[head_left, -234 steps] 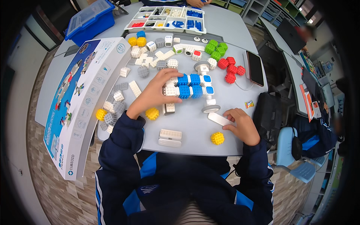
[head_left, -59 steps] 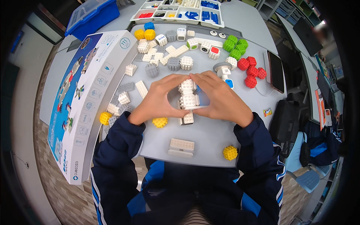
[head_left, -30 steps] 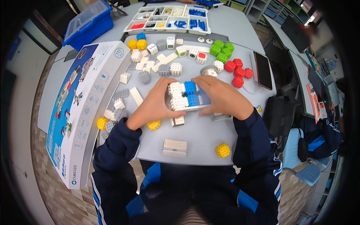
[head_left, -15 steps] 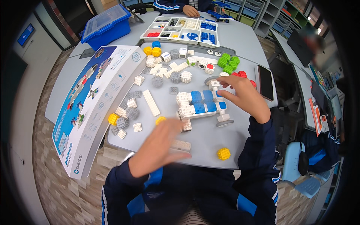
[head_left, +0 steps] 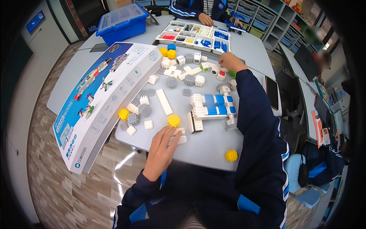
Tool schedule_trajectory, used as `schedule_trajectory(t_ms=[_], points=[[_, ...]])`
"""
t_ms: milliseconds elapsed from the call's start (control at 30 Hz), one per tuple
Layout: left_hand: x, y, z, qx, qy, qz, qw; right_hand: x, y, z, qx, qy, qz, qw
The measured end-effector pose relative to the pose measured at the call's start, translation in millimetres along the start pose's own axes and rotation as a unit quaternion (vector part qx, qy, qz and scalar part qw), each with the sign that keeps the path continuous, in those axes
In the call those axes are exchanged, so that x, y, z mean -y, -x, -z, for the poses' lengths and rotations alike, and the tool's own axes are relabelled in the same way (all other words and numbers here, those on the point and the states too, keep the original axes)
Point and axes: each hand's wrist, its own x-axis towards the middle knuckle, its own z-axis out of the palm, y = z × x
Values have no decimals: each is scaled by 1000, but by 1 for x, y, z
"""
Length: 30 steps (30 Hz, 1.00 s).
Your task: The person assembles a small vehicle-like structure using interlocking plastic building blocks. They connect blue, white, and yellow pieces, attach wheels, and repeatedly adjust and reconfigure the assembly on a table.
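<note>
My left hand lies at the near edge of the table, fingers stretched over a white strip-shaped piece. A round yellow studded block is just beyond its fingertips. My right hand reaches to the far side, close to the parts tray, its fingers curled down; whatever is under or in them is hidden. A wheeled model of white and blue blocks, with grey-rimmed wheels on its right side, stands between my hands, next to my right sleeve. Touching its lower left is a white-and-black block.
A big printed box leans along the left side. Behind it stand a blue lidded bin and a sectioned parts tray. Loose white and grey blocks cover the middle left. A phone lies right; another person's hand rests behind the tray.
My right hand has left the model's wheel and moved away to the far side. My left hand has come to rest on the white strip piece. The whole view has shifted slightly.
</note>
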Motion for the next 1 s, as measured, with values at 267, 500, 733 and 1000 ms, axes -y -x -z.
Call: schedule_trajectory(t_ms=[267,500,733,1000], points=[[2,-12,8,-45,4,30,999,-25,6,-23,-55,34,52,997],[5,-58,3,4,164,13,986,13,61,7,-128,-265,20,956],[25,-127,-18,115,166,14,979,63,154,53,-10,-252,91,963],[12,-102,-20,58,151,21,987,79,178,32,-93,-271,134,949]])
